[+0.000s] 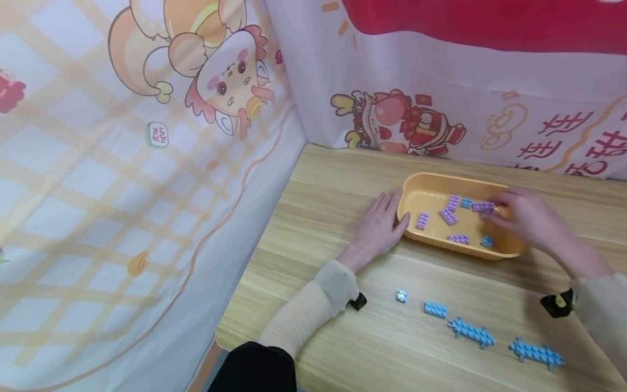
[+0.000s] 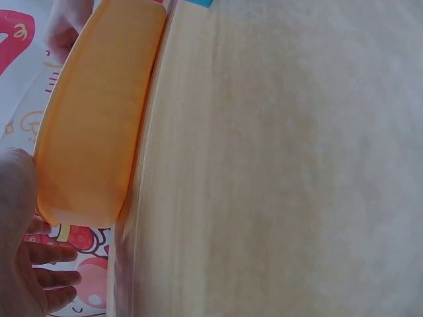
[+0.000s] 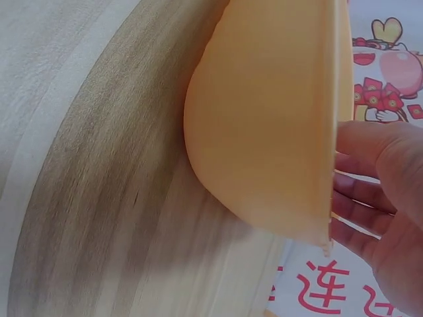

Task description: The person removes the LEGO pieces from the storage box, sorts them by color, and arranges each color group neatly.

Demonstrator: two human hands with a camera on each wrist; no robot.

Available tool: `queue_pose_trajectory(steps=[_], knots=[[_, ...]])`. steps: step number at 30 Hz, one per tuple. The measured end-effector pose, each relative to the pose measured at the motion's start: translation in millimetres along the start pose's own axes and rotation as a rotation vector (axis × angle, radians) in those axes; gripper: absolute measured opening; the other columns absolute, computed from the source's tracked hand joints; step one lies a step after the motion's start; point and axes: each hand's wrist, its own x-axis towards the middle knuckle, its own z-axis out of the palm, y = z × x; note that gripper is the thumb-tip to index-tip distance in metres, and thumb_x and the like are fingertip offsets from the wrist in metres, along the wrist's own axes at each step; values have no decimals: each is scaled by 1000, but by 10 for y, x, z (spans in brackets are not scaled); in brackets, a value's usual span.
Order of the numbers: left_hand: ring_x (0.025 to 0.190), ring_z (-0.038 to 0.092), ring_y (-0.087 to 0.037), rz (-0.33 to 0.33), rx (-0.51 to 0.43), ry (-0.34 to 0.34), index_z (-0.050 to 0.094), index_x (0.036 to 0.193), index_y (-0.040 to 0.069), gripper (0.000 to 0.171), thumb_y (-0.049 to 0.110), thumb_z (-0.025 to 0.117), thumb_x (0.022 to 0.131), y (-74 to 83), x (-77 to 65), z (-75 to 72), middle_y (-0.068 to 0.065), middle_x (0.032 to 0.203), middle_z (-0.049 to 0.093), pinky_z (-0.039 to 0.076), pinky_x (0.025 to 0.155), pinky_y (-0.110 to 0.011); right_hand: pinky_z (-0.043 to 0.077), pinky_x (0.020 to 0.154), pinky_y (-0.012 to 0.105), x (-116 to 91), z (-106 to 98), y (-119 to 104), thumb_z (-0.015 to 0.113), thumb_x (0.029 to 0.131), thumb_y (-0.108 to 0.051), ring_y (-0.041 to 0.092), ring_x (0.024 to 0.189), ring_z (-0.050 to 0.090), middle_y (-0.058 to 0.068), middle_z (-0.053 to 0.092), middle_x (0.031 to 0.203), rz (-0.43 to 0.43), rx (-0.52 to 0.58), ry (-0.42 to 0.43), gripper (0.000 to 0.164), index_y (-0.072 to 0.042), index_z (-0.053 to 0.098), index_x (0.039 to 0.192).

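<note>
A yellow-orange plastic tray (image 1: 441, 246) stands on the table, with loose purple and blue toy building bricks inside. My left hand (image 1: 374, 231) is at its left end, fingers extended, the thumb along the rim. In the left wrist view the fingers of that hand (image 2: 49, 274) are spread beside the tray wall (image 2: 92, 125). Over the right part of the tray reaches my right hand (image 1: 531, 220), thumb and fingers apart beside a purple brick (image 1: 482, 207). The tray wall (image 3: 271, 125) hides those fingertips in the right wrist view.
In front of the tray, a small blue brick (image 1: 401, 296), a longer blue brick (image 1: 435, 309) and two assembled blue brick figures, one nearer the middle (image 1: 471, 332) and one at the right (image 1: 536, 353), lie in a row on the wooden table (image 1: 313, 218). Printed cloth (image 1: 313, 71) hangs behind.
</note>
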Motion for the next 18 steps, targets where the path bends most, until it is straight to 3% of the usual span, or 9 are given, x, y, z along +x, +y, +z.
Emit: queue_pose_trajectory(steps=[8, 18], knots=[[171, 30, -26, 5, 1, 7, 18, 178, 19, 73, 53, 38, 117, 10, -5, -2, -9, 182, 33, 23, 143, -39, 54, 103, 76, 113, 63, 21, 76, 102, -13, 57, 121, 63, 39, 64, 133, -6, -60, -43, 40, 12, 67, 132], [171, 29, -27, 7, 2, 2, 17, 178, 19, 73, 52, 39, 117, 8, -6, -8, -10, 182, 32, 23, 143, -39, 59, 98, 71, 209, 123, 9, 78, 100, -9, 50, 111, 71, 34, 72, 123, -38, -47, -50, 35, 10, 70, 127]])
